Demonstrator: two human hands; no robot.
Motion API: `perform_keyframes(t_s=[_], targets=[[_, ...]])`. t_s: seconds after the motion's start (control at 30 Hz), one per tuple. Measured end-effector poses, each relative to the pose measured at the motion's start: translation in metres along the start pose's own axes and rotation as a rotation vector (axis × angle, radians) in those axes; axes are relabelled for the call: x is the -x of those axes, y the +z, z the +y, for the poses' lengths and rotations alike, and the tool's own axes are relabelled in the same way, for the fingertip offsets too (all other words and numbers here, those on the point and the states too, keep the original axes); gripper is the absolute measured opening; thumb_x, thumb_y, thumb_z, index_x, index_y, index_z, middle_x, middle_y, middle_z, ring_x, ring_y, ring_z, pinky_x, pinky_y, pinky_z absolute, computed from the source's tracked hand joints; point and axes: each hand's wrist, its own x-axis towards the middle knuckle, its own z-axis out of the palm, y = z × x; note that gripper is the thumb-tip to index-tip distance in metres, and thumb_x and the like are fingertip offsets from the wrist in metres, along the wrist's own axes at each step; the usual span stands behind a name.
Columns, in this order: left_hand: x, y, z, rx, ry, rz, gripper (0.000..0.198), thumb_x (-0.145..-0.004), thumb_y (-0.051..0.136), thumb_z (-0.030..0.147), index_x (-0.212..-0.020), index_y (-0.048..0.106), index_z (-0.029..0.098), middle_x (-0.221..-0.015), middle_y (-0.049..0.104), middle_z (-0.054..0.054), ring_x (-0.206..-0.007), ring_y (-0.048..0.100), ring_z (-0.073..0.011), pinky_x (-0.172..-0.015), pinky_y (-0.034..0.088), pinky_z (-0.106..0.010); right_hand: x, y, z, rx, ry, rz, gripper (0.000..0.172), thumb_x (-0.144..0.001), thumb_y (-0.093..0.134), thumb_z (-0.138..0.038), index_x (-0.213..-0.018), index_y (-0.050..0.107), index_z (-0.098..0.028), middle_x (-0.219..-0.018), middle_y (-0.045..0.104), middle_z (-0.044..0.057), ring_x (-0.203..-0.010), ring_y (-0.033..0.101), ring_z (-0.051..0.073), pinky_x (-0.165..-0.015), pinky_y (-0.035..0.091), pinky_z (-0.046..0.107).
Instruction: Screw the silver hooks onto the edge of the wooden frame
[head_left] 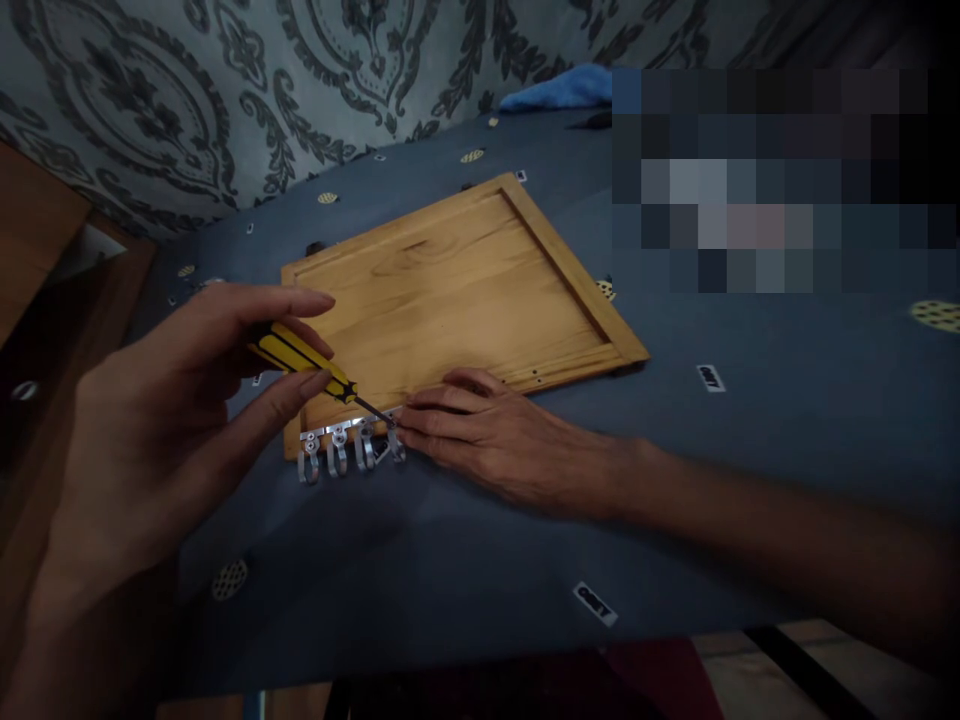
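My left hand (pixel 161 410) is closed around the handle of a yellow and black screwdriver (pixel 307 362). The shaft slants down to the right, and its tip meets a metal hook rail (pixel 322 436) close to my right fingertips. Several silver hooks hang from this rail along the near left edge of a framed wooden board (pixel 450 280). My right hand (pixel 487 435) lies palm down over the rail's right end and the board's near edge, fingers together and pressing there. Its fingers cover that end of the rail; whether a screw sits under the tip is hidden.
The board lies on a dark blue patterned cloth (pixel 480 580) covering the table. A blue cloth (pixel 559 88) lies at the back, near a patterned wall covering (pixel 360 60). Wooden furniture (pixel 37 230) stands at the left. The upper right is blurred out by pixels.
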Motion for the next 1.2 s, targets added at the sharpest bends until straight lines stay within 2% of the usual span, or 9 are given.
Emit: perform_keyframes(t_s=[0.2,0.27,0.47,0.57,0.7,0.8,1.0,1.1,1.2], targets=[[0.0,0.009,0.0,-0.1,0.024,0.073,0.034,-0.084,0.077,0.026,-0.118,0.072,0.031,-0.097,0.072,0.006,-0.08,0.07,-0.0095,-0.069,0.056,-0.016,-0.001,0.0,-0.001,-0.007,0.001,-0.01,0.038,-0.107,0.037,-0.016,-0.14,0.056,-0.011,-0.141,0.063,0.011,-0.131,0.053,0.025,-0.108,0.039,0.046],[0.001,0.008,0.001,-0.115,0.02,0.071,0.034,-0.085,0.076,0.026,-0.118,0.072,0.032,-0.098,0.072,0.006,-0.081,0.07,-0.0097,-0.069,0.055,-0.016,-0.001,0.0,-0.001,-0.005,0.002,-0.006,0.038,-0.107,0.038,-0.016,-0.14,0.056,-0.012,-0.141,0.063,0.011,-0.132,0.053,0.024,-0.109,0.039,0.047],[-0.001,-0.008,-0.004,-0.079,0.024,-0.071,0.046,-0.085,0.073,0.024,-0.129,0.066,0.036,-0.099,0.072,0.002,-0.091,0.072,-0.0182,-0.078,0.057,-0.029,-0.001,0.001,0.0,-0.013,0.002,0.012,0.037,-0.105,0.043,-0.015,-0.14,0.056,-0.012,-0.14,0.064,0.011,-0.131,0.053,0.024,-0.107,0.04,0.047],[-0.003,-0.007,-0.006,-0.115,0.057,-0.08,0.042,-0.087,0.071,0.025,-0.129,0.066,0.034,-0.101,0.072,0.002,-0.089,0.07,-0.0164,-0.069,0.054,-0.025,-0.001,0.0,0.0,-0.009,0.002,0.007,0.037,-0.106,0.042,-0.016,-0.14,0.056,-0.012,-0.14,0.064,0.011,-0.131,0.053,0.024,-0.108,0.039,0.046],[-0.003,0.0,-0.005,-0.185,0.101,-0.021,0.033,-0.087,0.073,0.029,-0.12,0.07,0.031,-0.097,0.072,0.005,-0.077,0.066,-0.0114,-0.058,0.048,-0.021,-0.001,-0.001,0.0,0.003,0.005,-0.004,0.038,-0.107,0.038,-0.017,-0.139,0.057,-0.01,-0.141,0.063,0.011,-0.131,0.052,0.025,-0.108,0.039,0.046],[-0.002,-0.001,-0.003,-0.195,0.081,-0.021,0.031,-0.087,0.073,0.028,-0.118,0.071,0.032,-0.096,0.072,0.006,-0.08,0.067,-0.0109,-0.064,0.049,-0.02,-0.001,-0.001,-0.001,-0.008,-0.005,0.007,0.038,-0.107,0.036,-0.016,-0.138,0.057,-0.009,-0.14,0.064,0.012,-0.13,0.054,0.025,-0.107,0.039,0.046],[0.0,-0.014,-0.007,-0.171,0.086,-0.137,0.044,-0.088,0.071,0.028,-0.131,0.064,0.035,-0.103,0.072,0.004,-0.092,0.07,-0.0144,-0.075,0.055,-0.02,-0.001,-0.001,0.0,-0.006,0.002,-0.001,0.038,-0.107,0.038,-0.017,-0.138,0.057,-0.01,-0.141,0.063,0.011,-0.13,0.053,0.025,-0.107,0.039,0.046],[0.0,-0.01,-0.007,-0.216,0.107,-0.138,0.042,-0.089,0.07,0.032,-0.131,0.064,0.032,-0.101,0.072,0.004,-0.088,0.07,-0.014,-0.059,0.051,-0.018,-0.001,0.0,0.0,-0.008,-0.007,0.011,0.038,-0.106,0.038,-0.017,-0.139,0.057,-0.01,-0.141,0.063,0.012,-0.13,0.054,0.025,-0.107,0.039,0.047],[0.0,-0.004,-0.006,-0.291,0.115,-0.067,0.039,-0.088,0.072,0.036,-0.126,0.066,0.03,-0.096,0.07,0.005,-0.076,0.066,-0.0118,-0.047,0.043,-0.019,-0.001,0.001,0.001,-0.008,-0.004,0.014,0.038,-0.106,0.038,-0.016,-0.139,0.057,-0.01,-0.141,0.063,0.012,-0.13,0.053,0.025,-0.107,0.039,0.047]])
